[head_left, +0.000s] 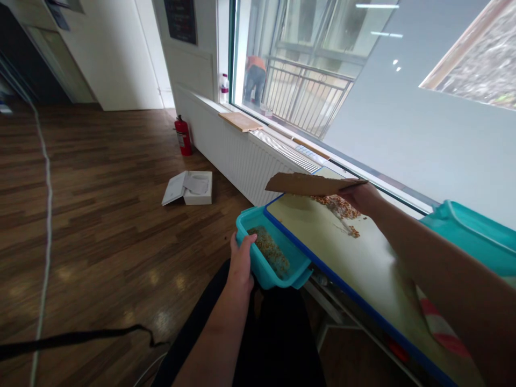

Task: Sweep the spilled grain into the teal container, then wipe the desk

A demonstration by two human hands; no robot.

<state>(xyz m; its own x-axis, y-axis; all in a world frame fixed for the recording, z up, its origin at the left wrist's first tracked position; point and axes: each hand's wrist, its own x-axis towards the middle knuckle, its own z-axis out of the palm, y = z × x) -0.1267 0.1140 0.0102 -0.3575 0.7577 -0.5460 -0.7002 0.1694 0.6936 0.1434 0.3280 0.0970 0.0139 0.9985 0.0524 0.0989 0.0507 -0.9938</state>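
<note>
Hold the box (266,275) firmly with left hand (241,263) clamped on its rim, tight against the table (365,263) edge. With cardboard (306,184) pinched in right hand (363,196), sweep low the grains (337,205) lying just beside.

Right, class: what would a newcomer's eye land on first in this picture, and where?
The left hand grips a teal tub of grains at the table edge. The right hand holds a cardboard sheet over loose grains on the tabletop. A red fire extinguisher stands by the radiator.
</note>
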